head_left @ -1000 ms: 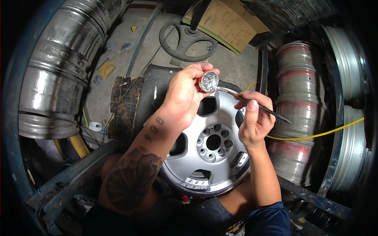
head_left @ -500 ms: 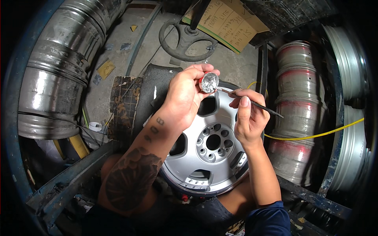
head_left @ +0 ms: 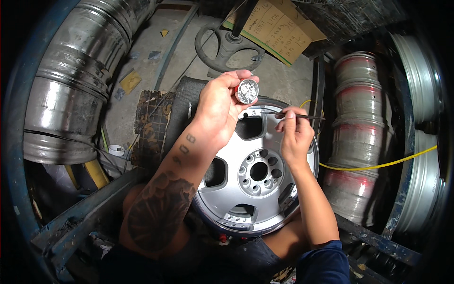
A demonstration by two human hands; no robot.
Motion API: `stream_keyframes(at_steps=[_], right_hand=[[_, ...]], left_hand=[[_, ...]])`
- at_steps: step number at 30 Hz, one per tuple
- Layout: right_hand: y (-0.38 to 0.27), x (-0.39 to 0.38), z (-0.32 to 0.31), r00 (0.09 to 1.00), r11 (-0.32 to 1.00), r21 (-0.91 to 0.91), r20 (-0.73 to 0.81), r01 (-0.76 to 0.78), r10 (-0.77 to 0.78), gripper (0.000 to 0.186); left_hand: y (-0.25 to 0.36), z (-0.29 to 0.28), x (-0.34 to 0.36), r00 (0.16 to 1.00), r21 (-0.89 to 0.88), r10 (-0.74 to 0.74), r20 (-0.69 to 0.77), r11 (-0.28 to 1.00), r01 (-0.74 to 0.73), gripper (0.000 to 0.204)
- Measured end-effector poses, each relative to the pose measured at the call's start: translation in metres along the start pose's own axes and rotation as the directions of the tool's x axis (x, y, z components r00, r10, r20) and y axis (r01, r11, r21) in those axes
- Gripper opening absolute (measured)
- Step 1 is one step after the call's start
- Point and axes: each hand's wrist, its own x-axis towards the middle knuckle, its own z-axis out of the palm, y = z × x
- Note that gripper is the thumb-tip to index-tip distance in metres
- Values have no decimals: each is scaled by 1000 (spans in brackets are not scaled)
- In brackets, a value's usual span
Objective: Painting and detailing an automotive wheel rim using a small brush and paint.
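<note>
My left hand [head_left: 220,106] is closed round a small red-sided cap [head_left: 247,91], tipped so its inside shows, smeared with silver paint. Between the fingertips of my right hand [head_left: 297,135] is a thin dark paintbrush [head_left: 307,117], its tip pointing left over the wheel's upper rim. Below both hands lies a silver wheel rim [head_left: 227,189], face up by my legs, with a round center hole, a ring of bolt holes and several wide openings. Small rivet-like studs line the wheel near some openings.
Stacked metal wheel barrels stand left [head_left: 66,113] and right [head_left: 354,128]. Beyond my hands are a base with spokes [head_left: 231,45] and a marked cardboard sheet [head_left: 279,28]. A yellow hose [head_left: 378,164] crosses at right. Blue metal frame bars [head_left: 85,208] flank me.
The brush has left the cap and moved down toward the wheel's upper rim. My left hand has shifted slightly up and left with the cap.
</note>
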Motion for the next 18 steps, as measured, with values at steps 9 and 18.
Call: stream_keyframes(at_steps=[9, 18], right_hand=[[26, -3, 11, 997, 973, -232, 75, -17, 35, 16], [23, -2, 12, 996, 954, -298, 87, 9, 18, 16]], left_hand=[[-2, -2, 1, 1000, -31, -12, 21, 999, 13, 26], [-2, -1, -2, 999, -27, -4, 35, 1000, 5, 26]])
